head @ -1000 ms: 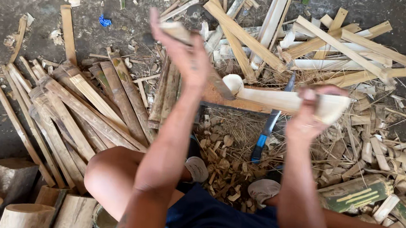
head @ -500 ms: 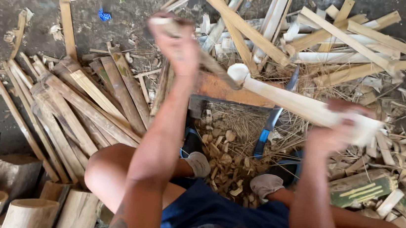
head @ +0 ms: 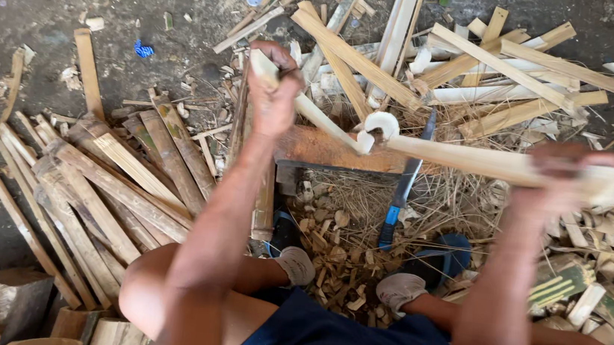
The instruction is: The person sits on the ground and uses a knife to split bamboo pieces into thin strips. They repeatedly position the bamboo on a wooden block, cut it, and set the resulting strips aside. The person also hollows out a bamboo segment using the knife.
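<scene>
Head view: a pale bamboo strip (head: pixel 473 160) is held across the centre right of the frame above a wooden block (head: pixel 324 150). The left hand (head: pixel 275 94) is closed around a blade handle (head: pixel 264 67), its edge set into the strip's curled end (head: pixel 379 123). The right hand (head: pixel 565 179), blurred, appears closed on the strip's far end. For a clean shaving, the blade should be kept shallow and both wrists steady. A blue-handled knife (head: pixel 402 185) lies below.

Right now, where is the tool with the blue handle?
In the head view, the blue-handled tool lies on the ground between the hands, beside the wooden block.
</scene>
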